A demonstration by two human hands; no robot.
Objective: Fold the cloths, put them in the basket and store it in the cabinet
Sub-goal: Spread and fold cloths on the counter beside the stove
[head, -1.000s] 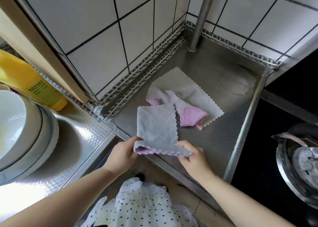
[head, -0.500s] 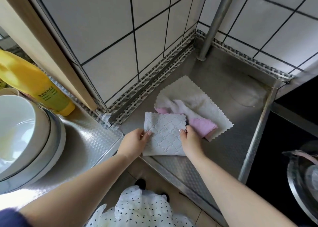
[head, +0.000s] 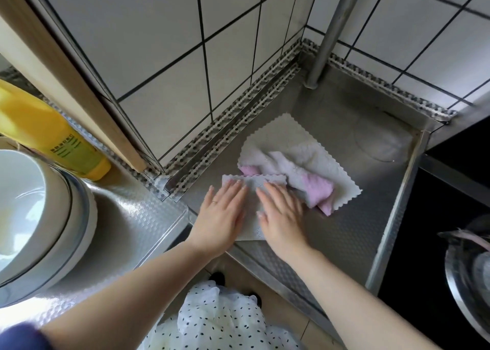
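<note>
Both hands lie flat, fingers straight and spread, pressing down on the folded grey cloth (head: pixel 253 188): the left hand (head: pixel 221 217) covers its left half, the right hand (head: pixel 282 215) its right half, so only a strip of cloth shows between them, plus the scalloped far edge past the fingertips and a bit of the near edge under the wrists. Neither grip pinches anything; this looks like smoothing a fold flat.

What the coming move turns on, I'd judge, is the loose pile just beyond and to the right of the right hand: a crumpled pink cloth (head: pixel 316 193) lying on a spread white cloth (head: pixel 281 135), touching the folded one's far right corner. The right hand is plainly nearer it. The white cloth's long edges run diagonally, away from the person towards the right.

All of it sits on a low embossed steel surface (head: pixel 352 233) in a tiled corner, with a metal pole (head: pixel 331 29) standing at the back. Left of the left hand, on a higher steel ledge, are stacked bowls (head: pixel 39 217) and a yellow bottle (head: pixel 50 135). No basket or cabinet is in view.
</note>
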